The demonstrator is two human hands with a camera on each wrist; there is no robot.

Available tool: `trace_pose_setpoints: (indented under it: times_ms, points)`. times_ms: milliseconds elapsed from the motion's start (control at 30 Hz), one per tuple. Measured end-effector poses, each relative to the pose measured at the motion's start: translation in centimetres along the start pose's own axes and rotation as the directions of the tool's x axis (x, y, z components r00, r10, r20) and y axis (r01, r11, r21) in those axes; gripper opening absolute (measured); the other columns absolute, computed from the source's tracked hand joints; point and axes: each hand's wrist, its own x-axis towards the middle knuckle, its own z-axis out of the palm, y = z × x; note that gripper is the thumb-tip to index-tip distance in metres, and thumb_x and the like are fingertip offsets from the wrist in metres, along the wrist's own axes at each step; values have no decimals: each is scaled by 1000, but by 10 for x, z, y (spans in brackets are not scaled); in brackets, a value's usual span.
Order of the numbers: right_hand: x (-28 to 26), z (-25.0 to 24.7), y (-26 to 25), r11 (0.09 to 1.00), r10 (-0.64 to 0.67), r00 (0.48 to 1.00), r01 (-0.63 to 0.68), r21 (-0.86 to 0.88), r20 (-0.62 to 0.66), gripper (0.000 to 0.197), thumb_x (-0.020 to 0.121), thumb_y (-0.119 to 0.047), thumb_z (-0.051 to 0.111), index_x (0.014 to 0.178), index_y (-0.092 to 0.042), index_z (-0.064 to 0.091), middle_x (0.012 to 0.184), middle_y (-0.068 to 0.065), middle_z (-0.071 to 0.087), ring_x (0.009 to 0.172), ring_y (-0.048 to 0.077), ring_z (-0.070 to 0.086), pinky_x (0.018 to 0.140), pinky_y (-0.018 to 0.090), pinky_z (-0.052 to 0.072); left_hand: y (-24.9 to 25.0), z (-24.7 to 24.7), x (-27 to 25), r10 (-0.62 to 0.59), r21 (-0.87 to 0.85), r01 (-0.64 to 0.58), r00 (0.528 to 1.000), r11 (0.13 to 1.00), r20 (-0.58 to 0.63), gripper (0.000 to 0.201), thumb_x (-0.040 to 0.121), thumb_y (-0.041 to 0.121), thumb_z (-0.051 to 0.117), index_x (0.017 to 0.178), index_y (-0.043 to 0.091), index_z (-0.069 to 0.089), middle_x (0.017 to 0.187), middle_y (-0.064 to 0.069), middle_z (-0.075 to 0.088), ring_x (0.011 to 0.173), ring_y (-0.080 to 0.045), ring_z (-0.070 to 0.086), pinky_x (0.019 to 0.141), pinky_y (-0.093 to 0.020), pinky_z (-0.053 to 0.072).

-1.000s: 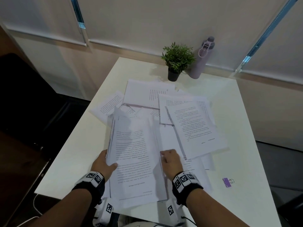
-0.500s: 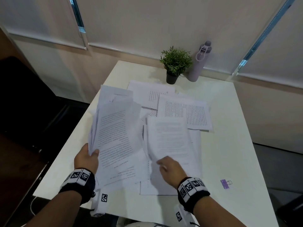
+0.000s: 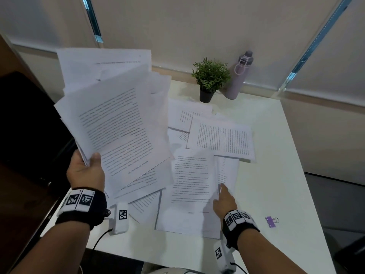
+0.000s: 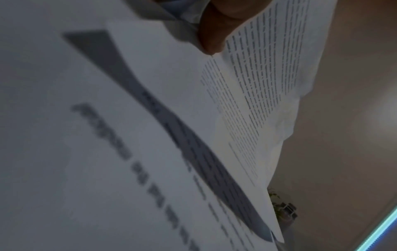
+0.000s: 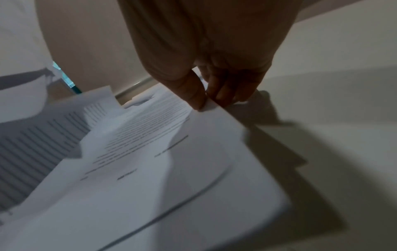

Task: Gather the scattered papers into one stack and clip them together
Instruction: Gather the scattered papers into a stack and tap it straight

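Dim, even indoor light with a cool grey cast. The head view is fairly sharp but bends straight lines near its edges. Both wrist views are soft and motion-blurred, nearby print unreadable, with broad dark shadows.

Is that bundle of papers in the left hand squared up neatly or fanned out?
Fanned out: the sheets in the left hand splay at different angles.

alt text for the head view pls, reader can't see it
The left hand holds a fanned bundle of papers raised above a white table, while the right hand pinches the edge of a sheet among loose pages. A purple binder clip lies near the right wrist.
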Motion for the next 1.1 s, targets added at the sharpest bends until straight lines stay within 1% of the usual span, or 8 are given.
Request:
trace_pose_setpoints:
  times_ms: [167, 233, 333, 500, 700, 833, 1000, 1100]
  points:
    - [4, -8, 6, 998, 52, 992, -48, 40, -111, 37, 85, -5, 38, 120, 2, 50, 120, 22, 51, 94, 31, 55, 89, 34, 44, 5, 8, 1, 13, -64, -10, 999, 998, 43, 35, 89, 1, 53, 124, 8, 55, 90, 16, 60, 71, 19, 62, 62, 1, 48]
    - [6, -18, 10, 995, 29, 969, -6, 95, -245, 35, 85, -6, 30, 107, 7, 55, 108, 23, 51, 78, 28, 52, 84, 36, 44, 3, 10, 3, -3, -45, 7, 995, 999, 95, 35, 88, 2, 54, 123, 11, 56, 93, 11, 64, 77, 11, 64, 66, -3, 50]
    - [6, -34, 11, 976, 57, 938, 20, 218, -341, 22, 91, -2, 39, 101, 3, 58, 95, 20, 57, 86, 35, 57, 75, 32, 42, -11, 16, 2, -88, 78, 72, 970, 994, 225, 30, 87, 4, 55, 116, 10, 59, 102, -7, 65, 95, -20, 63, 85, -29, 50]
    - [1, -42, 7, 913, 131, 908, 46, 405, -398, 18, 89, -5, 41, 92, -8, 58, 86, 13, 60, 83, 32, 57, 73, 31, 44, -64, 25, -17, -304, 307, 189, 871, 933, 385, 28, 89, 14, 55, 117, 11, 58, 112, -16, 64, 103, -35, 61, 92, -45, 48]
    - [-7, -27, 5, 886, 112, 969, 4, 464, -221, 14, 84, 0, 50, 76, -9, 57, 77, 9, 59, 78, 25, 56, 74, 32, 46, -113, 30, -45, -559, 416, 387, 683, 823, 471, 37, 92, 22, 53, 127, 10, 52, 124, -15, 60, 111, -36, 57, 101, -50, 43]
    - [-14, -6, 7, 815, 84, 996, -53, 577, -27, 26, 77, 3, 52, 59, -13, 58, 66, 12, 59, 68, 23, 56, 68, 30, 46, -117, 32, -57, -584, 394, 431, 598, 812, 549, 45, 94, 23, 49, 137, 14, 41, 133, -7, 51, 121, -28, 50, 108, -47, 36]
    - [-29, -1, -5, 715, 87, 963, -239, 657, 256, 25, 80, -37, 50, 85, -15, 60, 87, 12, 64, 78, 27, 60, 72, 35, 52, -114, 35, -67, -535, 539, 210, 626, 816, 567, 59, 94, 27, 47, 146, 12, 24, 151, -8, 32, 137, -27, 34, 115, -44, 26]
    - [-33, -4, -13, 697, 65, 920, -320, 642, 388, 54, 90, -53, 44, 134, -21, 44, 128, 2, 53, 120, 27, 51, 102, 37, 42, -109, 42, -75, -485, 556, 108, 641, 824, 595, 55, 93, 24, 49, 142, 10, 28, 145, -9, 40, 131, -26, 40, 111, -35, 31]
